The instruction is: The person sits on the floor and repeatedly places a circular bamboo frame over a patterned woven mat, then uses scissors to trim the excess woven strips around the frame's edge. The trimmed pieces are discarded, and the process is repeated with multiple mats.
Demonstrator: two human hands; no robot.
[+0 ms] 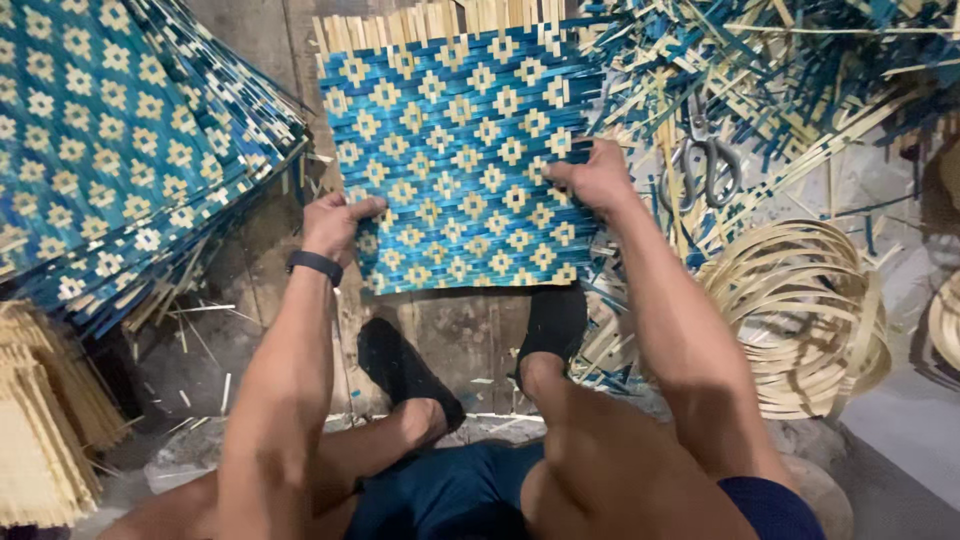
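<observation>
Head view looks straight down on a square woven mat lying flat on the floor in front of the seated person. The mat is plaited from thin flat strips, deep blue with pale straw-coloured strips crossing them, so that rows of small light cross-shaped diamonds repeat evenly over the blue ground. Its far edge ends in a fringe of loose, uncut pale strip ends, and its right edge runs out into blue strip ends. The left hand, with a dark band at the wrist, grips the mat's left edge, fingers curled over the top and thumb tucked at the border. The right hand is closed on the right edge, fingers pinching the weave. Two feet in black shoes rest just below the mat's near edge. A stack of finished mats in the same pattern lies at the left, overlapping one another. Scissors lie on a tangle of blue and pale offcuts at the right, near a coil of bamboo hoops.
</observation>
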